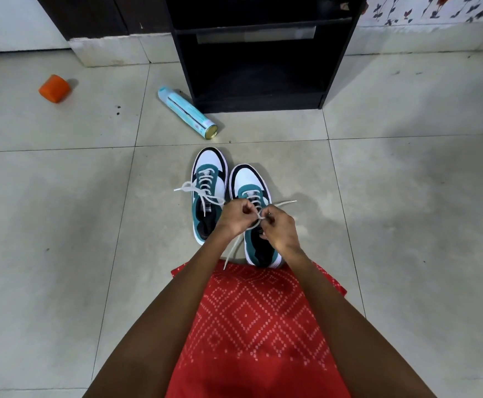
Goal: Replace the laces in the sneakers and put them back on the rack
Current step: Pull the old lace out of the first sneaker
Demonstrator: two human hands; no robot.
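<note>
At the centre of the frame, two teal, white and black sneakers are set side by side on pale glossy floor tiles. The white lace [259,215] of the right sneaker [253,182] is pinched by the left hand [234,218] and right hand [279,228], fingers curled. The left sneaker [209,173] is already laced. A black boxy rack [335,53] is seen at upper centre, a cylindrical teal spray can [187,112] lying beside it.

Tiled floor [62,225] carries two sneakers [208,193], spray can [187,112], orange cap [54,88], rack [259,50].
</note>
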